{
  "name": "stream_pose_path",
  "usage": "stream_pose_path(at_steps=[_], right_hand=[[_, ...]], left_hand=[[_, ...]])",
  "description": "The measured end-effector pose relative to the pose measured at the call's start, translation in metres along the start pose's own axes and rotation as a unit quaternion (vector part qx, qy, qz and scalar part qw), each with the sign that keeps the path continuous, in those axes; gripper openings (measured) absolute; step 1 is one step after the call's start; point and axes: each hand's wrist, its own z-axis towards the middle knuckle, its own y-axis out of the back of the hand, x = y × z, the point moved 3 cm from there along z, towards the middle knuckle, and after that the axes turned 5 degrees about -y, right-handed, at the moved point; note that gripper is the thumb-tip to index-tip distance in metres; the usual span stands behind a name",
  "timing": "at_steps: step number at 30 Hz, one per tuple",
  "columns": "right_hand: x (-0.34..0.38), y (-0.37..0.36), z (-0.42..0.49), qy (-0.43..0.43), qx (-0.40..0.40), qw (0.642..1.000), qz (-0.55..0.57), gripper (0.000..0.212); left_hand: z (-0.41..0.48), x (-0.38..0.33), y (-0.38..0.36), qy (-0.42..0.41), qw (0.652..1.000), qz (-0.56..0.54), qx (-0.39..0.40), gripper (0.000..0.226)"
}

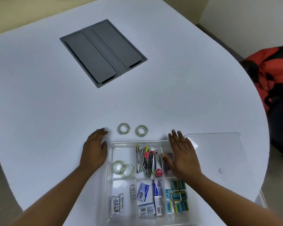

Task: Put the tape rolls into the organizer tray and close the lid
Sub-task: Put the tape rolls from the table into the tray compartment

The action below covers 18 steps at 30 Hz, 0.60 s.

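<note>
Covering the organizer tray (138, 142)'s right compartment, the right hand (183, 159) hides its contents.

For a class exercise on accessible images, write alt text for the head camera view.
Two bare hands, left and right, rest open at either side of a clear plastic compartment organizer tray on a white table. Two clear tape rolls lie inside; two more and the clear lid lie outside.
</note>
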Motion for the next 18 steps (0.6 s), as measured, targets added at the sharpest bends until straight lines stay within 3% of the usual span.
stream_pose_path(at_steps=[4,9,14,18], right_hand=[[0.0,-0.002,0.001,-0.001,-0.008,1.0,0.007,0.074],[-0.001,-0.004,0.0,-0.004,-0.009,1.0,0.011,0.074],[0.0,-0.003,0.001,-0.005,-0.014,1.0,0.025,0.071],[-0.001,-0.002,0.001,-0.003,-0.014,0.999,0.029,0.07]], left_hand=[[0.039,-0.016,0.003,-0.017,0.999,-0.006,0.036,0.034],[0.068,-0.035,-0.011,-0.027,0.992,0.071,0.096,0.049],[0.079,-0.042,-0.03,0.059,0.979,0.121,0.155,0.071],[0.082,-0.046,-0.034,0.063,0.97,0.172,0.16,0.06]])
